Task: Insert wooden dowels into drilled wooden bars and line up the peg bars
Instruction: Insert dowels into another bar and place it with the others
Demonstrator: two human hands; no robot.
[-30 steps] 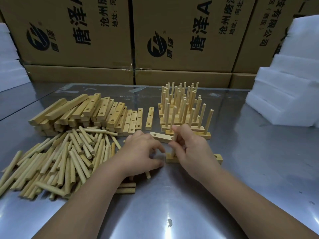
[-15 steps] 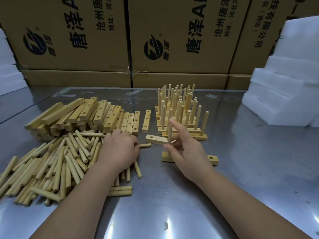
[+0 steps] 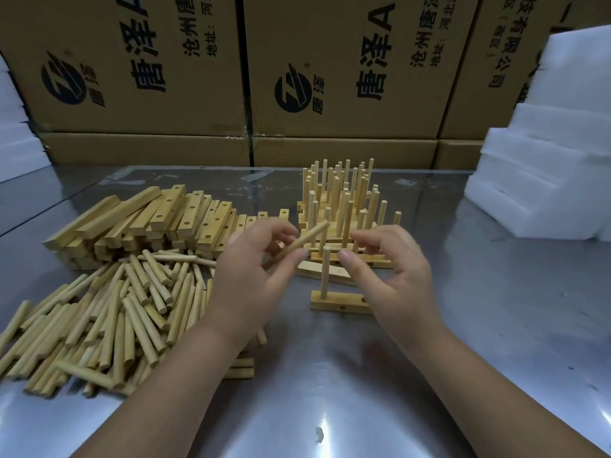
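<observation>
- While the left hand [image 3: 251, 282] pinches a dowel [image 3: 307, 239] between thumb and fingertips, the stick hangs above the table, tilted, its far end raised toward the right.
- The right hand [image 3: 396, 279] holds nothing: its fingers are loosely bent and spread, palm turned toward the left hand.
- The right thumb sits just beside the top of an upright dowel [image 3: 326, 276]; whether it touches cannot be told.
- That upright dowel stands in the left hole of a drilled bar [image 3: 337, 301] lying flat on the table between the two hands, and the right end of this bar is hidden behind the right hand.
- Just behind it lies a loose bar [image 3: 310, 270], flat and slightly angled.
- Farther back stand the finished peg bars [image 3: 340, 206], packed close together in rows, their pegs pointing up.
- To the left, a stack of drilled bars [image 3: 148, 219] lies in a leaning heap with the holes showing on top.
- In front of that stack, under and beside the left forearm, spreads a pile of loose dowels [image 3: 115, 309].
- Everything rests on a shiny steel table [image 3: 330, 391].
- Printed cardboard boxes [image 3: 347, 61] line the back edge, and white foam blocks [image 3: 545, 160] are stacked at the right.
</observation>
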